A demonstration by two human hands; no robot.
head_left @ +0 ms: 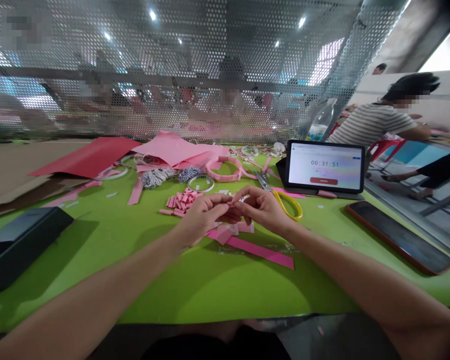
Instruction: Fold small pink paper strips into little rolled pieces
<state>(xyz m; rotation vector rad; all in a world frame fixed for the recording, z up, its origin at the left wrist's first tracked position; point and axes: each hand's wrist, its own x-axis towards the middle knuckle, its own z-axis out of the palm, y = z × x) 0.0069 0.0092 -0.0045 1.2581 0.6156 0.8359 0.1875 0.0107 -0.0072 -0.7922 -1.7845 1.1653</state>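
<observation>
While left hand (pixel 200 218) and right hand (pixel 264 210) pinch a pink paper strip (pixel 231 203), cut strips (pixel 180 202) beside

Overhead lamps (pixel 152 15) glare through the perforated metal screen (pixel 172 45), my view bows at its edges, soft shadows cross the green tabletop (pixel 225 295)

**Head-worn view, facing forward and down**
Looks from close behind the left hand (pixel 200 217) and right hand (pixel 260 210), centred over the green worktop (pixel 247 292), toward a perforated metal screen (pixel 172 45) beyond.
</observation>
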